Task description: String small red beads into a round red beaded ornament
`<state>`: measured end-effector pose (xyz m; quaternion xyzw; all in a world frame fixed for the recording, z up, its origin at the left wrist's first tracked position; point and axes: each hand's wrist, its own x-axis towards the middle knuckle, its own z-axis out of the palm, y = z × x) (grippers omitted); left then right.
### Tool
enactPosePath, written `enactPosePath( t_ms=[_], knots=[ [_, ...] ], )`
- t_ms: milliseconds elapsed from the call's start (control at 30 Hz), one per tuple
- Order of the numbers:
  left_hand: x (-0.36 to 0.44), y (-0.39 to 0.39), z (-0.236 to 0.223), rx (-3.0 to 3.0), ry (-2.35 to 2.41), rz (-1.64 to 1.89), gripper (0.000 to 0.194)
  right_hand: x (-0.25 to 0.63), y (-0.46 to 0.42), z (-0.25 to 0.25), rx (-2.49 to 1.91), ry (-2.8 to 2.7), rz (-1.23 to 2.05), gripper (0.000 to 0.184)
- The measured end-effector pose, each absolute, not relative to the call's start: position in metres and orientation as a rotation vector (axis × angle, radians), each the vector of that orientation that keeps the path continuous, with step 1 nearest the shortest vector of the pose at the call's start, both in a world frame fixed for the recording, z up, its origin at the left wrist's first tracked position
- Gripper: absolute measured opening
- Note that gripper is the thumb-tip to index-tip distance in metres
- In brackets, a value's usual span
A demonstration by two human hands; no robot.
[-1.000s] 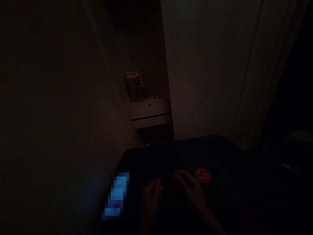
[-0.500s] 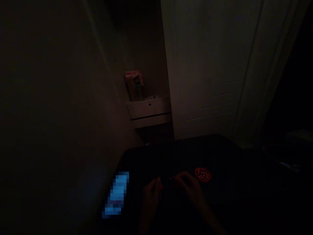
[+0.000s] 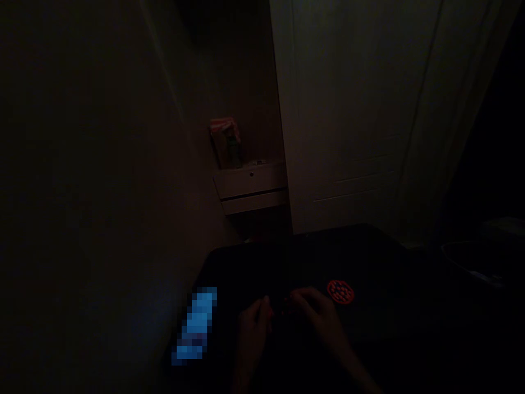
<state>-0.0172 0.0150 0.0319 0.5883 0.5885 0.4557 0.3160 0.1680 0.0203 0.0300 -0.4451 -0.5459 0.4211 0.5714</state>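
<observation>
The scene is very dark. My left hand [image 3: 253, 323] is closed, fingers pinched round a small red piece [image 3: 270, 313] whose kind I cannot make out. To its right, my right hand [image 3: 320, 311] is also closed, its fingertips pressed together above the dark surface; whatever they hold is too small and dim to name. Several tiny red bits [image 3: 286, 305] lie between the two hands, close to the right fingertips. Just beyond the right hand, a round red disc [image 3: 340, 293] with an openwork or spotted pattern lies flat.
Both hands are over a dark tabletop [image 3: 303, 257]. A bright, blurred-out screen [image 3: 196, 325] glows at the left. Behind stand a drawer unit [image 3: 252, 183] with a red-and-white striped package [image 3: 223, 128] on top, and a pale panelled door [image 3: 348, 120]. A cable-like loop [image 3: 459, 262] shows at right.
My right fingertips have shifted very slightly among the red bits. The left hand keeps its pinch almost unmoved, with a little more of its red piece showing.
</observation>
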Motion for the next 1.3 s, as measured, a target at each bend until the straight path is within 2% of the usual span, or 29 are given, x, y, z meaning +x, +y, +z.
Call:
enactPosePath(
  t_ms=[1300],
  knots=[
    [-0.0154,0.0148,0.0342,1.529,1.560,1.203,0.062,0.1687,0.0192,0.0301,-1.044,-1.245,0.994,0.032]
  ],
)
